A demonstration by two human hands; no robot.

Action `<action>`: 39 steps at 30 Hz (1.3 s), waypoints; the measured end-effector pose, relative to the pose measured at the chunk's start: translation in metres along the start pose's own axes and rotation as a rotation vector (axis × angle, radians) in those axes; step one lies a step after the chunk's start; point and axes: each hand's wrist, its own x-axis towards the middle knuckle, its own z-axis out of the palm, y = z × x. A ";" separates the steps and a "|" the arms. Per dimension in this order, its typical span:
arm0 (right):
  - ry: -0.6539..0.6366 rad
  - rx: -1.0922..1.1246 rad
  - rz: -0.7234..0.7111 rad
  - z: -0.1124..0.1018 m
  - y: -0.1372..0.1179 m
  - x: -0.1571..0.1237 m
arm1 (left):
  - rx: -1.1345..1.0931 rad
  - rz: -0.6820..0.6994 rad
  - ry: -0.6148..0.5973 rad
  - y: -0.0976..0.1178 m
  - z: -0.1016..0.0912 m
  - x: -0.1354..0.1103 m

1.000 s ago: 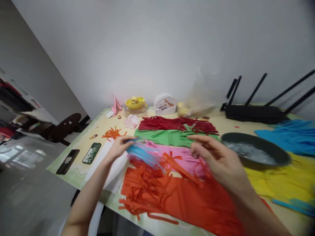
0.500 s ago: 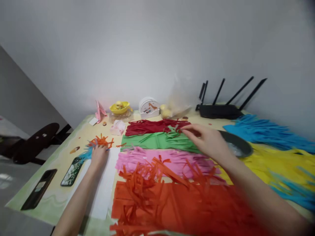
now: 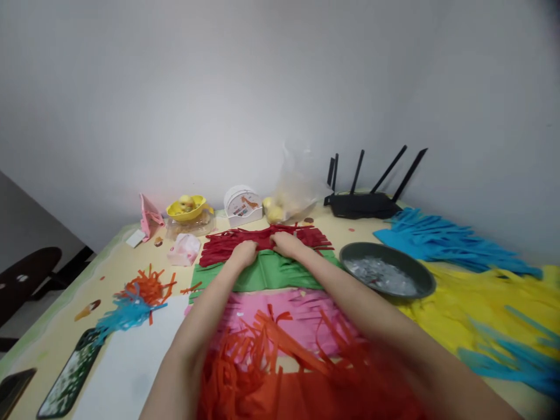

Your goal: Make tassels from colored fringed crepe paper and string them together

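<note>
Both hands reach across the table (image 3: 109, 262) to the far edge of the green paper (image 3: 271, 277), where its fringe meets the red paper (image 3: 262, 238). The left hand (image 3: 244, 254) and right hand (image 3: 285, 242) lie side by side, knuckles up, fingers curled down onto the strips. Whether they pinch any I cannot tell.

Every sheet in view is already cut into fringe: red, green, pink paper (image 3: 284, 315), orange paper (image 3: 280, 379), yellow paper (image 3: 490, 300) and blue paper (image 3: 437, 240). A small heap (image 3: 137, 296) on the left holds only orange and blue strips, so by my reading the other colours have not joined it.

The white box (image 3: 242, 205) by the wall shows a giraffe picture, but its print is too small to read. No other writing is legible.
</note>
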 end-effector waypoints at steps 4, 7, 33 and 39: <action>0.061 -0.056 0.181 -0.007 0.027 -0.005 | -0.010 0.025 -0.026 -0.010 0.010 0.010; 0.150 -0.115 0.264 -0.016 0.033 -0.012 | -0.036 0.037 -0.043 -0.014 0.008 0.012; 0.001 -0.066 -0.087 -0.004 0.019 0.011 | -0.037 -0.069 0.012 -0.004 -0.007 0.024; 0.002 -0.012 -0.051 -0.003 0.020 0.013 | -0.041 -0.078 -0.005 -0.004 -0.009 0.028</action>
